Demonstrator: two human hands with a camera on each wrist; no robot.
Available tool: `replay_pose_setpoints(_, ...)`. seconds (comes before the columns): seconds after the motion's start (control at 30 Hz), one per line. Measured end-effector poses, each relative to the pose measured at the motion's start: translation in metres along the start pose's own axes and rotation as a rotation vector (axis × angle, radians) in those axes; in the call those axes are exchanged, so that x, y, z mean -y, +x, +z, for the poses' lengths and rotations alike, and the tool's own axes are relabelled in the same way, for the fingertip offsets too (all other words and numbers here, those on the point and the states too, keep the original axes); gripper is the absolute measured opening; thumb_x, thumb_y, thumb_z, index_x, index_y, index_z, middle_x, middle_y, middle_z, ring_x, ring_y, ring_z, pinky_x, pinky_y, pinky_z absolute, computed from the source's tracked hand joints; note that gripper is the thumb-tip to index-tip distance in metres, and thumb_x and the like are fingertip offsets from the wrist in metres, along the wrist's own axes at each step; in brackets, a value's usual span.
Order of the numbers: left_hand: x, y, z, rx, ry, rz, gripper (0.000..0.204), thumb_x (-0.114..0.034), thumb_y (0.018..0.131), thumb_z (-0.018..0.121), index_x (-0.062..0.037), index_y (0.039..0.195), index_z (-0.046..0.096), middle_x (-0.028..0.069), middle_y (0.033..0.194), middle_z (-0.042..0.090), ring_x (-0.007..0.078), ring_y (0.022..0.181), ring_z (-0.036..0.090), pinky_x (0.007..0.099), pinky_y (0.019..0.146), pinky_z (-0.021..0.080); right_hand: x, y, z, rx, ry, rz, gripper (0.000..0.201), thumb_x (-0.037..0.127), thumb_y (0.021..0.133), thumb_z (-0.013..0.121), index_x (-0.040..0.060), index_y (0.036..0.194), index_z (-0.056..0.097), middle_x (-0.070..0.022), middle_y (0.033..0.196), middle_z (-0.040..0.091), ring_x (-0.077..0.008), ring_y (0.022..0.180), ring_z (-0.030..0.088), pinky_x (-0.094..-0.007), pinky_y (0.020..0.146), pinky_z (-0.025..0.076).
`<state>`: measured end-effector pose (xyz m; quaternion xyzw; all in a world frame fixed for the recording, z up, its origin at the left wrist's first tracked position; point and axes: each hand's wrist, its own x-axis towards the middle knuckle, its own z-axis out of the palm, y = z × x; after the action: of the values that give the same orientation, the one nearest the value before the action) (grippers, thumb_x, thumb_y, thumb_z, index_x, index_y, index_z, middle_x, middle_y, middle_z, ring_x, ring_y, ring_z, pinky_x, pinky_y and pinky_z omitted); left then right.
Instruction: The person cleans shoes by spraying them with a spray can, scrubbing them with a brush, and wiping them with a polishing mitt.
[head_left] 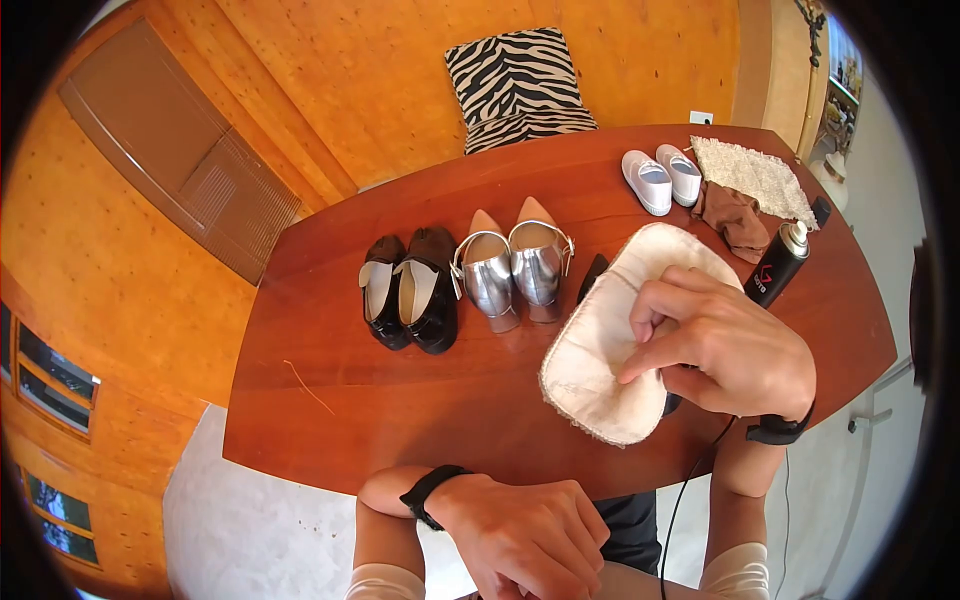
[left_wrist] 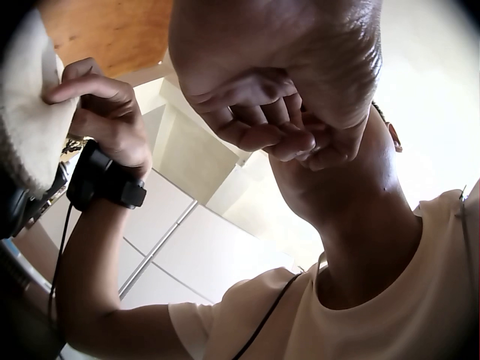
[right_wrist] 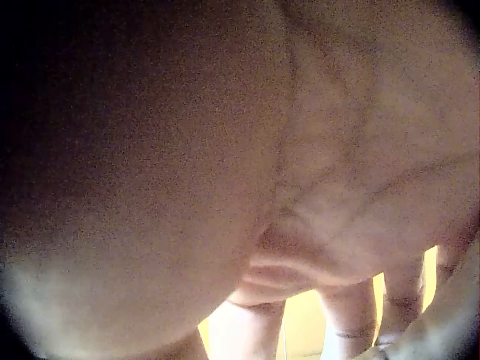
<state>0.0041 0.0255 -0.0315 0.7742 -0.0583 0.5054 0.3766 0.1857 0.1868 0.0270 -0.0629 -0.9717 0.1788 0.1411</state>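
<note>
My right hand (head_left: 725,350) holds the cream cloth (head_left: 600,345) with curled fingers, at the near right part of the counter (head_left: 400,400). Under the cloth something dark shows; I think it is a shoe, but I cannot tell for sure. My left hand (head_left: 530,535) is closed loosely below the counter edge and holds nothing. The spray can (head_left: 778,263) lies just beside the cloth, so a wide rub may roll it off the edge. With only one hand, the dark thing may slip. The silver shoes (head_left: 512,265) stand near and may be pushed.
</note>
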Motion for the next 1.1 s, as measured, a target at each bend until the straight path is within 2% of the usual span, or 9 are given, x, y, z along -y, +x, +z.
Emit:
replay_pose_setpoints(0.17, -0.008, -0.001, 0.002, -0.001, -0.001, 0.004, 0.028, -0.028, 0.099, 0.071, -0.0022, 0.087, 0.073, 0.0043, 0.073, 0.067, 0.0168, 0.055, 0.061, 0.0295, 0.047, 0.039, 0.011, -0.025, -0.020, -0.151, 0.077, -0.045, 0.045, -0.004, 0.063, 0.069, 0.0109, 0.104, 0.082, -0.0061, 0.097, 0.058, -0.0272, 0.095, 0.058, -0.0371, 0.082, 0.049)
replay_pose_setpoints(0.3, -0.014, -0.001, 0.005, -0.015, 0.005, 0.058, 0.030, -0.029, 0.099, 0.071, -0.0017, 0.086, 0.071, 0.0053, 0.075, 0.067, 0.0175, 0.056, 0.061, 0.0296, 0.047, 0.039, 0.022, -0.066, -0.022, -0.387, 0.069, 0.198, 0.053, 0.006, 0.055, 0.061, 0.0044, 0.104, 0.082, -0.0081, 0.094, 0.051, -0.0246, 0.087, 0.054, -0.0315, 0.074, 0.045)
replay_pose_setpoints(0.43, -0.026, 0.001, 0.001, 0.044, 0.071, 0.051, 0.035, -0.033, 0.099, 0.071, -0.0014, 0.085, 0.070, 0.0056, 0.076, 0.067, 0.0179, 0.057, 0.062, 0.0293, 0.047, 0.040, 0.005, -0.147, -0.008, -0.524, 0.197, 0.407, 0.032, 0.010, 0.066, 0.063, 0.0051, 0.093, 0.079, -0.0060, 0.097, 0.048, -0.0190, 0.088, 0.050, -0.0309, 0.078, 0.041)
replay_pose_setpoints(0.6, -0.025, 0.000, 0.009, 0.019, 0.064, 0.119, 0.040, -0.039, 0.099, 0.071, -0.0012, 0.084, 0.070, 0.0062, 0.076, 0.068, 0.0178, 0.059, 0.064, 0.0291, 0.048, 0.041, -0.021, -0.227, 0.012, -0.665, 0.172, 0.471, 0.040, -0.006, 0.076, 0.057, 0.0057, 0.108, 0.076, -0.0029, 0.104, 0.051, -0.0162, 0.094, 0.053, -0.0293, 0.082, 0.044)
replay_pose_setpoints(0.7, -0.034, 0.005, 0.004, 0.060, 0.070, 0.084, 0.040, -0.038, 0.099, 0.071, -0.0009, 0.085, 0.071, 0.0059, 0.075, 0.068, 0.0177, 0.059, 0.064, 0.0289, 0.048, 0.040, -0.038, -0.254, 0.030, -0.759, 0.351, 0.684, 0.042, -0.011, 0.083, 0.053, 0.0050, 0.116, 0.074, -0.0010, 0.108, 0.052, -0.0117, 0.099, 0.053, -0.0255, 0.083, 0.044)
replay_pose_setpoints(0.77, -0.033, 0.002, 0.008, 0.042, 0.078, 0.104, 0.039, -0.038, 0.098, 0.071, -0.0009, 0.086, 0.071, 0.0056, 0.075, 0.068, 0.0176, 0.059, 0.064, 0.0289, 0.048, 0.040, -0.062, -0.271, 0.049, -0.856, 0.273, 0.733, 0.039, -0.010, 0.085, 0.057, 0.0046, 0.118, 0.073, -0.0004, 0.108, 0.053, -0.0075, 0.090, 0.052, -0.0202, 0.070, 0.042)
replay_pose_setpoints(0.9, -0.039, 0.009, 0.001, 0.128, 0.064, 0.063, 0.038, -0.038, 0.098, 0.072, -0.0012, 0.087, 0.072, 0.0051, 0.076, 0.069, 0.0177, 0.058, 0.064, 0.0292, 0.048, 0.039, -0.090, -0.276, 0.069, -0.795, 0.095, 0.843, 0.040, -0.008, 0.087, 0.059, 0.0055, 0.122, 0.072, -0.0023, 0.109, 0.058, -0.0115, 0.090, 0.057, -0.0253, 0.073, 0.046)
replay_pose_setpoints(0.97, -0.036, 0.005, 0.007, 0.095, 0.026, 0.077, 0.039, -0.039, 0.097, 0.073, -0.0014, 0.087, 0.073, 0.0050, 0.076, 0.069, 0.0179, 0.058, 0.064, 0.0295, 0.048, 0.039, -0.096, -0.275, 0.072, -0.630, -0.038, 0.917, 0.041, -0.005, 0.086, 0.061, 0.0063, 0.125, 0.070, -0.0042, 0.110, 0.061, -0.0156, 0.090, 0.058, -0.0298, 0.079, 0.047)
replay_pose_setpoints(1.1, -0.031, 0.002, 0.009, 0.066, -0.037, 0.107, 0.041, -0.042, 0.096, 0.073, -0.0012, 0.092, 0.073, 0.0053, 0.075, 0.068, 0.0184, 0.058, 0.063, 0.0299, 0.048, 0.038, -0.054, -0.222, 0.064, -0.555, -0.154, 0.954, 0.048, -0.008, 0.083, 0.065, 0.0061, 0.129, 0.066, -0.0113, 0.114, 0.061, -0.0271, 0.099, 0.061, -0.0359, 0.091, 0.048)
